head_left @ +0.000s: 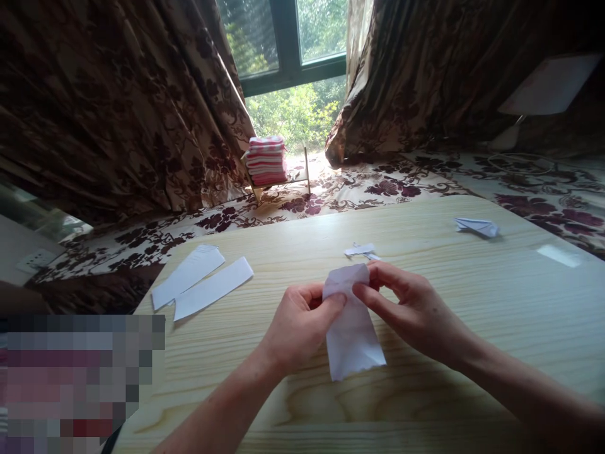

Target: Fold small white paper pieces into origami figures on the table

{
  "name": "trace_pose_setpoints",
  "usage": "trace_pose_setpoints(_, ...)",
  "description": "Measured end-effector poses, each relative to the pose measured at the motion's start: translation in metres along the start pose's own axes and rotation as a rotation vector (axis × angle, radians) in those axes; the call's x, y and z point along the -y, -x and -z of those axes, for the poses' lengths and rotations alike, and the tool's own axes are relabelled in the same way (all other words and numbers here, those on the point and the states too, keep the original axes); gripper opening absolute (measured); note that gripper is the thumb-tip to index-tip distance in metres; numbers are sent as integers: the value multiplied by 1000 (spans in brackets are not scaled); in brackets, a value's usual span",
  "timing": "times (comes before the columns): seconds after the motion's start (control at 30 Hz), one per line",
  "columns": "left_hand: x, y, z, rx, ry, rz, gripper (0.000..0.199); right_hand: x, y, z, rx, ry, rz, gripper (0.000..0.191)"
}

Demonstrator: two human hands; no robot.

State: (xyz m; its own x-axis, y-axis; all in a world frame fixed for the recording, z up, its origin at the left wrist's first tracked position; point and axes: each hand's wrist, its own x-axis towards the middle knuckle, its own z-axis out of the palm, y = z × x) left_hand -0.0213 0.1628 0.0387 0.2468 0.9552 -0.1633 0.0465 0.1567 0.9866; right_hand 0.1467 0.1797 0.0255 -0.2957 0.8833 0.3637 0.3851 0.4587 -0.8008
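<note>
A creased white paper strip [354, 337] is held up above the wooden table [227, 391], its long side running toward me. My left hand [302, 321] pinches its left edge, with the thumb lying on top of the paper. At the upper right edge, my right hand [411, 309] grips the same paper between thumb and forefinger. Just beyond the hands lies a small folded white paper piece [360, 250]. The lower end of the strip hangs free and has an uneven edge.
White paper strips [212, 288] lie at the table's left. A folded paper [477, 227] sits at the far right. Beyond the table are striped cloths [267, 161] on a small rack, floral curtains [179, 94] and a lamp [548, 85]. A pixelated area covers the lower left.
</note>
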Motion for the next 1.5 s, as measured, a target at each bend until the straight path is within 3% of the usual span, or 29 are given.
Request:
trace_pose_setpoints(0.43, -1, 1, 1, -118, 62, -11, 21, 2, 1, -4, -4, 50, 54, 13)
trace_pose_setpoints(0.8, 2, -2, 0, -118, 121, 29, 21, -2, 4, -6, -51, 36, 74, 5)
trace_pose_setpoints(1.07, 1, 0, -2, -126, 93, 25, 22, 1, 3, -7, 0, -23, 123, 10)
trace_pose_setpoints(1.3, 0, -2, 3, -150, 117, -57, 16, 0, 4, -9, 19, -60, 33, 8)
trace_pose_setpoints(1.5, 0, -3, 3, -165, 144, -26, 15, -4, 5, -10, 43, -108, -45, 6)
